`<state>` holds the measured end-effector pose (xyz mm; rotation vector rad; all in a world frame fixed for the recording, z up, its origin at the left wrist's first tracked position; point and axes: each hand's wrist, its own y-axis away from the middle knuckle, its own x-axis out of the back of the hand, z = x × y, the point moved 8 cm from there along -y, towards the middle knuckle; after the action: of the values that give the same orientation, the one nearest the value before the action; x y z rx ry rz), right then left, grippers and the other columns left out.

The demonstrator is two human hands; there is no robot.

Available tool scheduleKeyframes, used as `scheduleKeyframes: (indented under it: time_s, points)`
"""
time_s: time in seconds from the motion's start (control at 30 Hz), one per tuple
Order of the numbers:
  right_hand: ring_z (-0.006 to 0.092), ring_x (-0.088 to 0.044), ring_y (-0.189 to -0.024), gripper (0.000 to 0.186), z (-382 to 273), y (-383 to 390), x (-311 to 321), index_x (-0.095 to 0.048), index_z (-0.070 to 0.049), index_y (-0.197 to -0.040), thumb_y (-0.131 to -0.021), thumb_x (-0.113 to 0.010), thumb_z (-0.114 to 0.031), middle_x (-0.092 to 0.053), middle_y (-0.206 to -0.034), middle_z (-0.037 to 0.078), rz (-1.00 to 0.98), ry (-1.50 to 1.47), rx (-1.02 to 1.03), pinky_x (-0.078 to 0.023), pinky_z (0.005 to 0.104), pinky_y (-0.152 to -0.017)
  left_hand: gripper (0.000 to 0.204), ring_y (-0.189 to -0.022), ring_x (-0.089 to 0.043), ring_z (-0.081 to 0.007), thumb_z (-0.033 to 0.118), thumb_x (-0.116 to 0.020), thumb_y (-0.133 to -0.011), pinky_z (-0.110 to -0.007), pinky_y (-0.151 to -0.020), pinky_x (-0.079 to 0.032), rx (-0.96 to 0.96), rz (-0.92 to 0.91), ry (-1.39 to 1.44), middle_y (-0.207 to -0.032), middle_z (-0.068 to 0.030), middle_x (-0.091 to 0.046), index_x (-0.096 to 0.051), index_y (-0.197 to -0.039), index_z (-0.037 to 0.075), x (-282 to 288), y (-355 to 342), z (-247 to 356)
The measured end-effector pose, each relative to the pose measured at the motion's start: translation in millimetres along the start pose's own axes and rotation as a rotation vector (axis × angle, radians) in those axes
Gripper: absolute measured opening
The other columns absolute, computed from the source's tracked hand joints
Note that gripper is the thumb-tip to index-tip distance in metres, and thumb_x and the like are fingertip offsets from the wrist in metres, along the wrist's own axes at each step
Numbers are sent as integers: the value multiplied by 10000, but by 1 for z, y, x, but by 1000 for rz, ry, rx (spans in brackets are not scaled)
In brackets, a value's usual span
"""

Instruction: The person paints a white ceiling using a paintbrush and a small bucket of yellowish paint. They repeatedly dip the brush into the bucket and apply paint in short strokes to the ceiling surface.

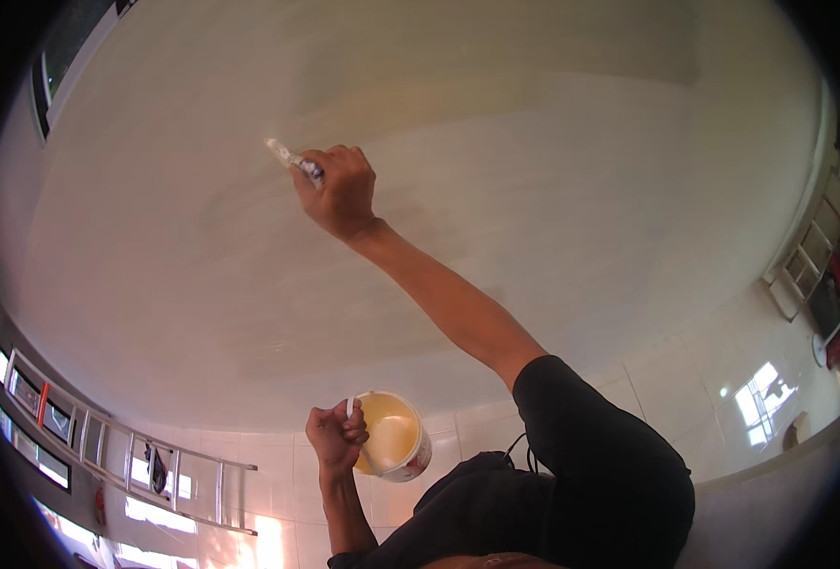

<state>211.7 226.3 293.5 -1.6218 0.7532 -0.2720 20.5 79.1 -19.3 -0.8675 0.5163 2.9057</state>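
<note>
My right hand [337, 190] is raised at the upper middle, closed around the handle of a paintbrush [277, 149], whose pale bristles point up-left at a large off-white wall [534, 209] with faint uneven patches; I cannot tell whether the bristles touch it. Lower down, my left hand [334, 436] grips the white handle of a round white bucket [412, 465] with pale yellow liquid inside. The bucket hangs beside that hand, below and to the right of it.
An aluminium ladder [178, 474] lies along the lower left, by windows [26, 394] at the rim. Another ladder [804, 266] stands at the far right beside dark and red items. Glossy white tiles [628, 398] show beyond the bucket and my right arm.
</note>
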Motion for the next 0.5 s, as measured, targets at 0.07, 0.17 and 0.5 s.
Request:
scheduleKeyframes:
  time_s: [0.07, 0.17, 0.5]
  points:
    - [248, -625, -661, 158, 36, -14, 38, -710, -49, -798, -745, -800, -168, -651, -679, 76, 82, 58, -50, -479, 369, -643, 455, -489, -238, -63, 402, -382, -788, -226, -454, -190, -12, -25, 1, -613, 54, -325, -568, -947, 18, 3, -1, -1]
    - [222, -672, -645, 227, 99, -38, 120, -720, -16, -814, -753, -834, -203, -702, -714, 97, 182, 90, -122, -514, 344, -619, 454, -479, -239, -63, 401, -380, -786, -227, -453, -191, -23, 14, -9, -605, 55, -332, -572, -939, 18, 9, -4, -2]
    - [253, -631, -606, 240, 125, -92, 342, -732, -39, -788, -789, -777, -274, -655, -647, 74, 400, 826, -69, -474, 402, -568, 432, -483, -234, -63, 372, -369, -793, -227, -456, -201, -19, -47, 77, -610, 54, -322, -563, -935, 14, 2, -1, -4]
